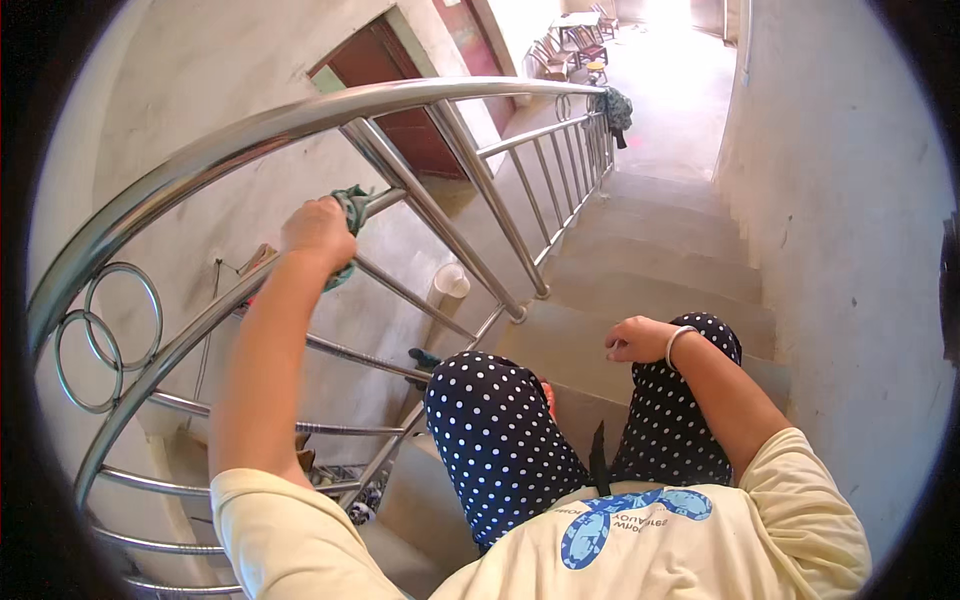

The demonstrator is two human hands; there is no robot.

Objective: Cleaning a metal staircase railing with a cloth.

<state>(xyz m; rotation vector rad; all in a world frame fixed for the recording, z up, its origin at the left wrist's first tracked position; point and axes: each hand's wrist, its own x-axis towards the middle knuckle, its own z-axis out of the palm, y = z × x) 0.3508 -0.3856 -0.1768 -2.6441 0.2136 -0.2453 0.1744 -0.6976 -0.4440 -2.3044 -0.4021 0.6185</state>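
My left hand (321, 234) grips a green patterned cloth (351, 211), which is wrapped around the lower rail (388, 201) of a stainless steel stair railing. Above it curves the thick polished handrail (296, 112). My right hand (637, 339) rests by my right knee with its fingers curled, and nothing shows in it; a bangle (677, 348) circles that wrist. I sit on the stairs, in polka-dot trousers (499, 420), with the concrete steps (645, 300) descending ahead of me.
A bunched cloth (618, 109) hangs on the railing's far lower end. To the right rises a plastered wall (840, 210). Beyond the railing are a white bucket (451, 280) and a red-brown door (397, 90). Several wooden chairs (551, 60) and a table (586, 20) stand downstairs.
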